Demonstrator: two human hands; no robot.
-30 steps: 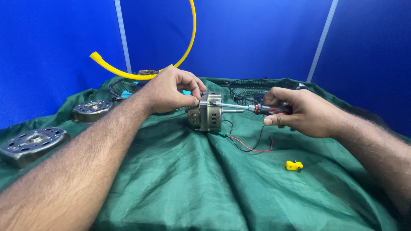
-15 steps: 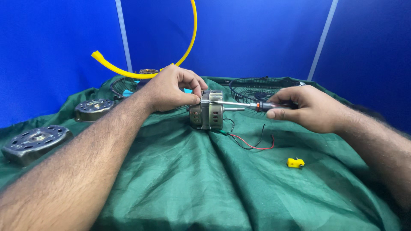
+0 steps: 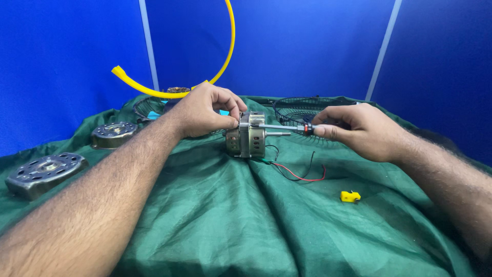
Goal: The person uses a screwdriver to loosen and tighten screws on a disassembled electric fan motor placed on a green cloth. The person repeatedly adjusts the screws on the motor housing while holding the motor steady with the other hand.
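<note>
1. A motor [image 3: 249,135] is stood near the middle of the desk [image 3: 246,220], which is covered with a green cloth; its shaft [image 3: 279,134] points toward the right.
2. The left hand [image 3: 205,110] is laid against the motor's left, upper side, with its fingertips [image 3: 231,122] pinched together on the housing edge.
3. A screwdriver [image 3: 287,127] is clamped in the right hand [image 3: 359,131]; only the black and red collar of its handle is seen past the fingers.
4. The screwdriver's blade is held level, just above the shaft, with its tip touching the upper part of the motor's face.
5. Red and black wires [image 3: 300,173] are seen running out from beneath the motor and curling over the cloth toward the right.
6. A small yellow piece [image 3: 350,196] is lying on the cloth to the right, well apart from the motor and below the right hand.
7. Two round metal covers are set at the left: one [image 3: 45,172] near the desk's edge, the other [image 3: 114,134] farther back.
8. A wire fan guard [image 3: 302,110] is lying behind the motor, partly hidden by the right hand.
9. A curved yellow tube [image 3: 195,87] is seen rising behind the left hand against the blue wall [image 3: 307,46].
10. Whether the blade is seated in a screw cannot be told.
</note>
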